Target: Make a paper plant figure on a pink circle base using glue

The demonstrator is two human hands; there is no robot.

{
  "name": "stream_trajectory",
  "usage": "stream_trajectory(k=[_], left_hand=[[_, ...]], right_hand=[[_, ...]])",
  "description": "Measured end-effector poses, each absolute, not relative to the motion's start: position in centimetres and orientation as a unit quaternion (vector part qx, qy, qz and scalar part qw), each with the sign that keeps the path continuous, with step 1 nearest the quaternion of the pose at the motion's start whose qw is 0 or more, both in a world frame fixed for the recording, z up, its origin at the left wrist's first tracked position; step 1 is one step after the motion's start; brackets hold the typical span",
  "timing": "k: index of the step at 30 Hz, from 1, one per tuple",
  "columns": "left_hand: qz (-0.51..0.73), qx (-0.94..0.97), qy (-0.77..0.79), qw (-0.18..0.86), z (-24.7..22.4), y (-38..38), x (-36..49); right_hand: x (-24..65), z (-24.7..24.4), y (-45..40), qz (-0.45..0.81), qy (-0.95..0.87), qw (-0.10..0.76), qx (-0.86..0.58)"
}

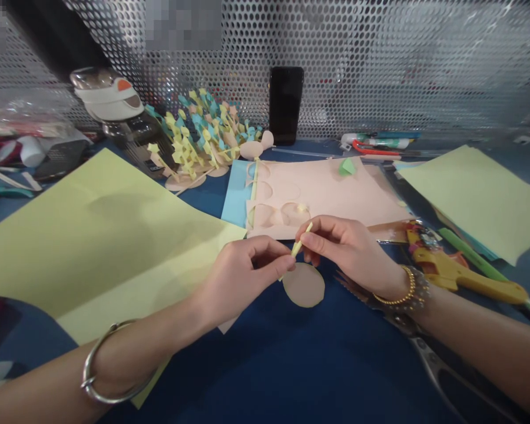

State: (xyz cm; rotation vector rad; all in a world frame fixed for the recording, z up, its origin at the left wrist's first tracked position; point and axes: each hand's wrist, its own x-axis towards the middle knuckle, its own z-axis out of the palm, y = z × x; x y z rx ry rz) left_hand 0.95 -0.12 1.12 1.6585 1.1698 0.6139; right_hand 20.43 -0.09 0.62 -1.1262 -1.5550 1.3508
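Yellow paper strip [297,247] is pinched between thumb and forefinger of both the right hand [344,250] and the left hand [242,281], other fingers curled, just above a pink paper disc [303,285] on the blue tabletop [265,365], a yellow glue gun [450,268] near the right wrist.

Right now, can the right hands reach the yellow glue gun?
Likely yes. The yellow glue gun lies just past the right hand, with nothing standing between them, though that hand is pinching a yellow paper strip.
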Motion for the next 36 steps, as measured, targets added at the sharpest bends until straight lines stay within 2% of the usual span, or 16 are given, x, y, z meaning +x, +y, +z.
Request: stream_trajectory(k=[5,21,30,36], left_hand=[[0.272,0.661,0.485,0.504,0.81,-0.18,0.89],[0.291,0.706,0.485,0.426,0.53,-0.27,0.81],[0.274,0.695,0.483,0.457,1.26,0.11,0.95],[0.271,0.673,0.469,0.503,1.18,0.17,0.99]], right_hand=[[20.30,0.65,-0.26,0.536,-0.610,0.385,-0.440],[20.07,0.84,-0.25,0.503,-0.613,0.376,-0.480],[20.28,1.02,-0.20,0.506,-0.626,0.354,-0.476],[20.22,0.73,-0.18,0.538,-0.620,0.372,-0.434]])
